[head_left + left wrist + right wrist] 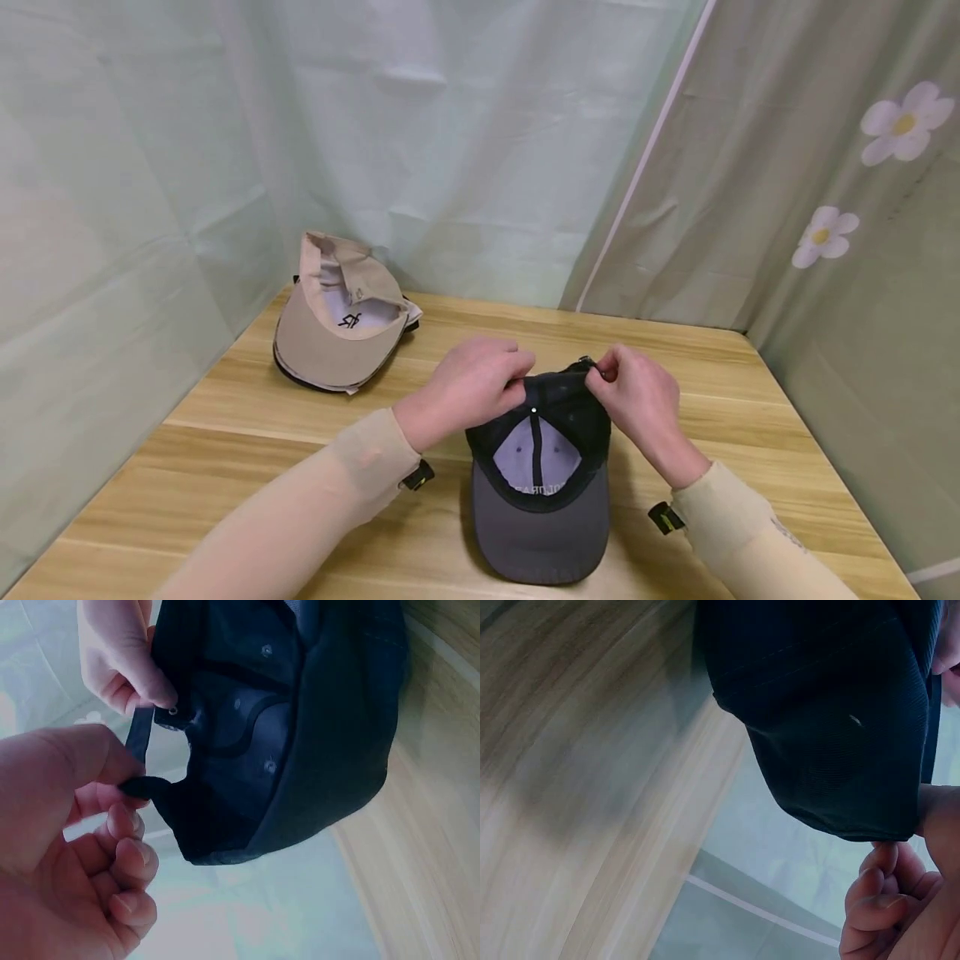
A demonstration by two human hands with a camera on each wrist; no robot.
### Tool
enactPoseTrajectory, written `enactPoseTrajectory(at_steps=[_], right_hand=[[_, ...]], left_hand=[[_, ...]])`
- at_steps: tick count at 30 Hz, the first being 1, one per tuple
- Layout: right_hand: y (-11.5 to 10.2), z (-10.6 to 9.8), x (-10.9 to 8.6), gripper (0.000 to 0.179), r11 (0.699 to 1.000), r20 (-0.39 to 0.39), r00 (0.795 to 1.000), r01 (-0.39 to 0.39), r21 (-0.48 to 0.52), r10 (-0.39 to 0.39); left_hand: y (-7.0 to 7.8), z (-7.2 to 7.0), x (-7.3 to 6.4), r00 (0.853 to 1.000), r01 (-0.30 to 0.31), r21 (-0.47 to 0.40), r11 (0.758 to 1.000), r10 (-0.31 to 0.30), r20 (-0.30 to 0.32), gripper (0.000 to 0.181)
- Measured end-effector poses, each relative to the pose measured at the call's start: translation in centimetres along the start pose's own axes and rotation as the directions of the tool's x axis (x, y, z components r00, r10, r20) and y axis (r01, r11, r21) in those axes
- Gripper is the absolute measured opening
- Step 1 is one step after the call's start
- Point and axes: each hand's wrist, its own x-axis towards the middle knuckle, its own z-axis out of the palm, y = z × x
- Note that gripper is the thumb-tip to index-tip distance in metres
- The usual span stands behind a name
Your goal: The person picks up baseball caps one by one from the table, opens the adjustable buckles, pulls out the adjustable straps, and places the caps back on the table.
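A dark baseball cap rests on the table with its brim toward me and its hollow inside showing; pale lining and a dark centre seam are visible. My left hand pinches the cap's back edge at the strap, thumb against curled fingers. On the other side of the back opening, my right hand pinches the edge near a small buckle. In the left wrist view the narrow strap spans the opening between both hands. The right wrist view shows the cap's dark outer side above the curled right fingers.
Several beige and dark caps sit nested at the table's back left. The wooden table meets pale curtains behind and at both sides, with white flowers printed at the right. Both wrists wear dark straps.
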Motion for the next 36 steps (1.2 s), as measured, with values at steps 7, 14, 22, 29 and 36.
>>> enactPoseTrajectory(at_steps=[7,14,22,29,36], right_hand=[[0.2,-0.3,-0.1,0.012,1.0,0.02,1.0,-0.004,0.021,0.004],[0.1,-0.6,-0.4,0.012,0.999,0.036,0.999,-0.004,0.034,0.003],[-0.1,-0.8,-0.8,0.008,0.998,0.046,0.998,0.034,0.045,-0.036],[-0.3,-0.9,-1.2,0.007,0.993,0.1,0.99,0.094,0.071,-0.101],[-0.2,-1.0,-1.6,0.015,0.99,0.124,0.984,0.12,0.08,-0.129]], left_hand=[[-0.6,-0.1,-0.1,0.984,0.176,0.024,0.984,-0.176,-0.032,0.018],[-1.0,-0.1,-0.4,0.966,0.237,0.026,0.971,-0.232,-0.11,0.015],[-2.0,0.2,0.1,0.944,0.327,-0.026,0.945,-0.327,-0.046,0.015],[-2.5,0.9,0.2,0.937,0.348,-0.035,0.937,-0.348,-0.024,0.019],[-2.4,1.4,-0.1,0.947,0.32,-0.023,0.947,-0.32,-0.004,0.021]])
